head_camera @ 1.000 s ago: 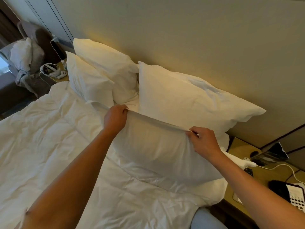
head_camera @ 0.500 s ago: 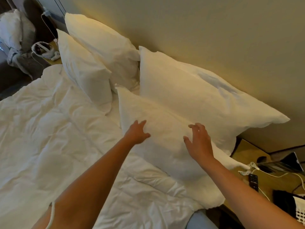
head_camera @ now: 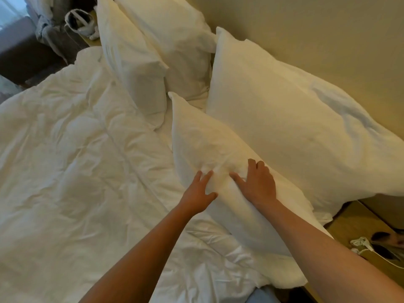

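Note:
A white front pillow (head_camera: 203, 141) leans against a larger white pillow (head_camera: 290, 119) that stands against the wall. My left hand (head_camera: 197, 193) presses flat on the front pillow's lower face with fingers spread. My right hand (head_camera: 258, 182) lies on the same pillow just to the right, fingers spread and dented into the fabric. Two more white pillows stand further along the headboard, a back pillow (head_camera: 172, 38) and a smaller pillow (head_camera: 133, 68) leaning before it. All rest on a bed under a crumpled white duvet (head_camera: 65, 171).
A wooden bedside table (head_camera: 358, 224) at the lower right carries a white cable (head_camera: 363, 248) and a dark device. At the far upper left is a chair with clothes (head_camera: 50, 25) and a white headset (head_camera: 79, 20) on another bedside table.
Both hands let go of the front pillow's top edge, dropped to its face and now press on it close together. The view has tilted down and closer.

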Motion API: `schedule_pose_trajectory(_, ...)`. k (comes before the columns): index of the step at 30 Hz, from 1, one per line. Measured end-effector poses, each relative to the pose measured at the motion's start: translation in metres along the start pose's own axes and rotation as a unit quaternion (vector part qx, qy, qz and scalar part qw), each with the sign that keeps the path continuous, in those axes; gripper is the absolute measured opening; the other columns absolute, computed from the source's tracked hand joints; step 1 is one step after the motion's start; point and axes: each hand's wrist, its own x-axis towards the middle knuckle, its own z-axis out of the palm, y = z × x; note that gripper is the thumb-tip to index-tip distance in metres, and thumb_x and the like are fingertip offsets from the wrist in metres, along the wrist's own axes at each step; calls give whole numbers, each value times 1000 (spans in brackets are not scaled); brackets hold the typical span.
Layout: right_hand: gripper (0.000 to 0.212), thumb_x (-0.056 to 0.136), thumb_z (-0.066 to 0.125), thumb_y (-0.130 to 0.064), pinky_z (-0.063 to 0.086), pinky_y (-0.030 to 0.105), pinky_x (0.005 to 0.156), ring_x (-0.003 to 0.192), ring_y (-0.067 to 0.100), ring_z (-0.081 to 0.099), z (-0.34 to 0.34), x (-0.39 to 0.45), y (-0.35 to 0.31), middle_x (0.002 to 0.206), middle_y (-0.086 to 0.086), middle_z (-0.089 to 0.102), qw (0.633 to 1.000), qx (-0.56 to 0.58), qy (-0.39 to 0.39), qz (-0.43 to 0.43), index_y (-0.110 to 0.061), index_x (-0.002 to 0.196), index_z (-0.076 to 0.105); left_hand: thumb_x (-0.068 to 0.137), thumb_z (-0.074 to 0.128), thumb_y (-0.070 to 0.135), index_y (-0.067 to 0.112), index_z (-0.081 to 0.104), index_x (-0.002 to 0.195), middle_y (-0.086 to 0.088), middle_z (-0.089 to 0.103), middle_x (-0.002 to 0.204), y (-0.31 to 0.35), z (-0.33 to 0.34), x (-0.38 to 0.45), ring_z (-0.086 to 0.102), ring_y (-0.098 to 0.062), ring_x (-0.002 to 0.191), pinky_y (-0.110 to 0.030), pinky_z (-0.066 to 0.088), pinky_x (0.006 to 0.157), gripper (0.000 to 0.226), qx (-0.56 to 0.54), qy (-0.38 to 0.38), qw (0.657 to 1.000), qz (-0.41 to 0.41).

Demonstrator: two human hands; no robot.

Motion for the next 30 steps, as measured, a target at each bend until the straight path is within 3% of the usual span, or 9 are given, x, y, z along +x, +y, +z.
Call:
schedule_pose_trajectory(3, 53, 102, 43, -62, 37, 36, 55, 79, 35, 68, 4, -4, -1, 100, 8, 68, 1000, 16, 12, -16, -16, 127, 49, 94, 66, 42, 37, 18, 161, -5, 18, 169, -3, 8, -9, 35, -26, 148, -38, 36, 115, 82, -9, -3, 1000, -9)
schedule_pose_trajectory(5, 35, 107, 43, -49, 35, 36, 54, 68, 35, 66, -15, -21, -5, 80, 7, 68, 998, 30, 25, -41, -17, 118, 54, 93, 67, 41, 36, 16, 161, -5, 25, 166, 4, 5, -36, 37, -25, 147, -36, 36, 114, 85, -22, 10, 1000, -3)
schedule_pose_trajectory(8, 21, 106, 49, -36, 38, 37, 59, 72, 35, 64, -20, -15, -15, 77, 9, 68, 989, 140, 0, -52, -18, 97, 57, 91, 71, 40, 32, 13, 162, -3, 34, 162, -2, 10, -41, 43, -23, 143, -34, 39, 112, 92, -35, 9, 999, -9)
schedule_pose_trajectory(12, 39, 103, 59, -26, 33, 34, 61, 60, 13, 51, -25, -16, -44, 63, -8, 53, 962, 258, -13, -94, -26, 68, 41, 89, 74, 43, 31, 2, 162, -4, 33, 164, -8, 5, -45, 47, -25, 141, -39, 43, 113, 103, -65, 17, 997, -39)
schedule_pose_trajectory(17, 43, 100, 66, -23, 31, 20, 52, 53, 5, 42, -44, -10, -67, 55, -10, 46, 934, 338, 18, -116, -22, 63, 44, 84, 76, 51, 30, -4, 162, -5, 30, 164, -1, -9, -40, 48, -27, 139, -45, 47, 111, 114, -87, 69, 994, -14)
schedule_pose_trajectory(21, 33, 98, 67, -31, 34, 26, 54, 56, 8, 49, -75, 4, -51, 61, -6, 55, 926, 360, 41, -102, -9, 74, 60, 82, 75, 56, 36, -3, 161, -6, 26, 165, 26, -16, -37, 47, -26, 139, -46, 49, 107, 113, -71, 127, 989, 14)
schedule_pose_trajectory(24, 22, 97, 66, -37, 43, 32, 69, 87, 23, 68, -89, 28, -18, 93, 1, 71, 958, 278, 48, -60, -17, 106, 66, 84, 74, 54, 38, 2, 161, -4, 21, 168, 46, -8, -27, 39, -27, 146, -48, 42, 114, 107, -73, 96, 992, 24)
schedule_pose_trajectory(27, 59, 94, 68, -45, 51, 41, 87, 119, 34, 60, -84, 40, 20, 132, 10, 60, 987, 162, 6, -8, -22, 143, 45, 87, 73, 51, 35, 4, 162, -6, 18, 169, 60, 14, -16, 28, -27, 152, -45, 30, 123, 103, -60, 26, 998, 6)
schedule_pose_trajectory(30, 74, 92, 63, -59, 50, 48, 92, 122, 39, 55, -57, 23, 49, 136, 14, 52, 994, 99, -23, 31, -19, 147, 37, 89, 71, 49, 33, 5, 162, -8, 17, 169, 66, 37, -6, 23, -27, 154, -44, 26, 124, 100, -53, -19, 998, -31)
